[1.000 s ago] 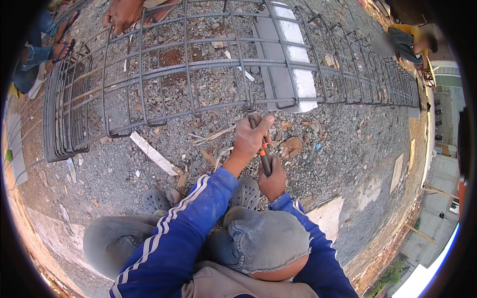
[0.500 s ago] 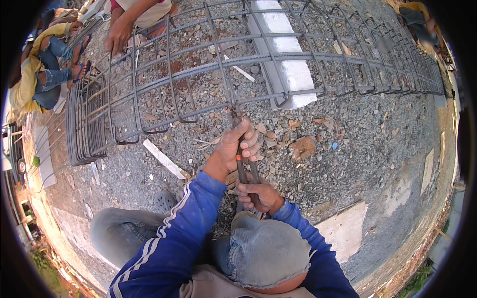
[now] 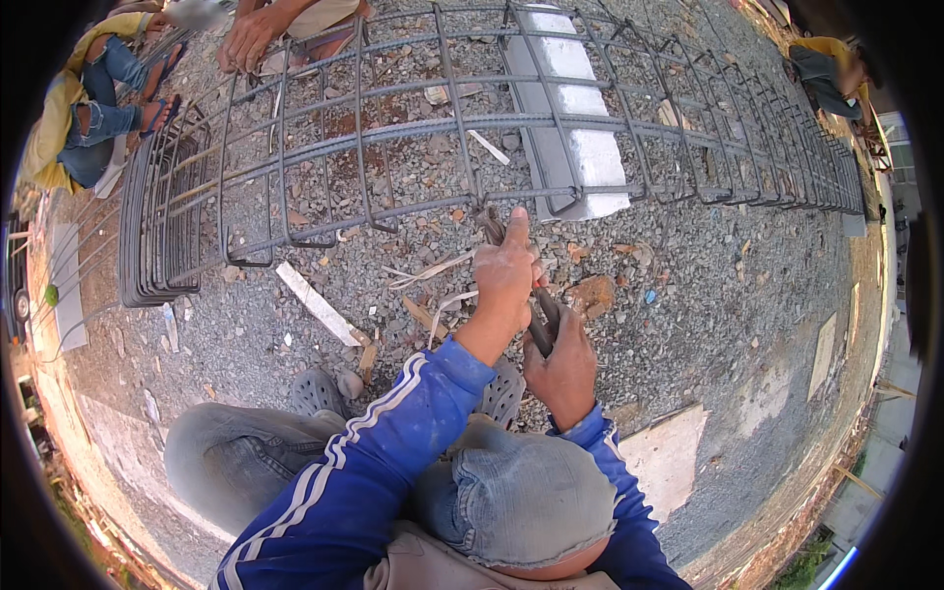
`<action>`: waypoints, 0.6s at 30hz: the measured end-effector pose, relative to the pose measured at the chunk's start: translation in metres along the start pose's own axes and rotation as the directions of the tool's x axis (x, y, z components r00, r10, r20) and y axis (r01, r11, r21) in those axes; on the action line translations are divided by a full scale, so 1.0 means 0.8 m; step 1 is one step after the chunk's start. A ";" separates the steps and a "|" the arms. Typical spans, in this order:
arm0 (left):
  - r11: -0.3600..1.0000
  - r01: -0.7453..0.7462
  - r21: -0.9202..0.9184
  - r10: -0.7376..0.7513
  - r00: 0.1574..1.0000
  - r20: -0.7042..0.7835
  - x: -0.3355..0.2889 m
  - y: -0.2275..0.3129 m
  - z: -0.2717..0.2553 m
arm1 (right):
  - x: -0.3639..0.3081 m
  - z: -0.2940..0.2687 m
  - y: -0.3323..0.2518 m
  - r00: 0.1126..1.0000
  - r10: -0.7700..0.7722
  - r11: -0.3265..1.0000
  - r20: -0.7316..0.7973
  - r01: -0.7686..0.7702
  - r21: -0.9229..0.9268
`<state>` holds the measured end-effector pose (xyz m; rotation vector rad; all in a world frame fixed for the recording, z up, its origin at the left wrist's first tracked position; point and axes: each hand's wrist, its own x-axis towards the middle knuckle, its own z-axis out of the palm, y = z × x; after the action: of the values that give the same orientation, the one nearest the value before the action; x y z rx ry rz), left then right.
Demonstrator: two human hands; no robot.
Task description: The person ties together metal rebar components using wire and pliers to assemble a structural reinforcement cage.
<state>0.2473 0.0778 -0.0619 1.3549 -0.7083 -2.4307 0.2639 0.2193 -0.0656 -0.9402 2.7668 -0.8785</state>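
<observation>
Leftward, bent steel stirrups (image 3: 157, 221) stand bunched; a co-worker's hand (image 3: 254, 39) is near the rebar cage (image 3: 466, 125). My left hand (image 3: 504, 280) grips the pincers (image 3: 542, 337) high, their head at the cage's near bar; my right hand (image 3: 565, 362) is closed round the handles, with a brick chunk (image 3: 594, 294) just beyond.

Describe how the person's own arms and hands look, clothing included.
The left arm wears a long, bright blue fabric sleeve with white stripes running lengthwise and pale smudges near the cuff. The right arm's blue fabric sleeve also shows white striping. The left hand and right hand are ungloved.
</observation>
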 end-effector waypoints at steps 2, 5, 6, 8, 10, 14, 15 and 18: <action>0.987 -0.047 0.154 0.044 0.999 0.022 0.004 -0.010 -0.013 | -0.003 0.002 0.003 0.970 0.113 0.986 0.214 -0.136 0.098; 0.994 0.018 -0.111 0.014 0.958 0.287 0.014 -0.010 -0.032 | 0.000 -0.003 0.010 0.749 0.150 0.744 0.646 -0.515 0.425; 0.973 0.090 -0.213 0.001 0.919 0.395 0.018 -0.010 -0.038 | 0.001 -0.004 0.004 0.684 0.151 0.605 0.713 -0.635 0.481; 0.927 0.241 -0.286 -0.014 0.786 0.618 0.033 -0.009 -0.055 | 0.002 -0.017 -0.016 0.552 0.108 0.271 0.827 -0.817 0.510; 0.904 0.361 -0.230 -0.024 0.579 0.815 0.051 -0.013 -0.078 | 0.009 -0.024 -0.036 0.470 0.179 0.106 0.864 -0.883 0.458; 0.905 0.373 -0.203 -0.132 0.701 0.700 0.023 0.004 -0.071 | 0.022 -0.028 -0.051 0.351 0.164 -0.029 0.922 -0.932 0.361; 0.911 0.354 -0.210 -0.117 0.713 0.691 0.024 0.002 -0.070 | 0.022 -0.021 -0.047 0.351 0.177 0.056 0.920 -0.936 0.346; 0.955 0.276 -0.104 -0.155 0.771 0.618 0.020 0.008 -0.066 | 0.016 0.008 -0.023 0.318 0.213 0.199 0.924 -0.940 0.278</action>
<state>0.2836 0.0502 -0.0935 0.5860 -0.4352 -3.0640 0.2651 0.1972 -0.0596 0.2131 1.3313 -1.0676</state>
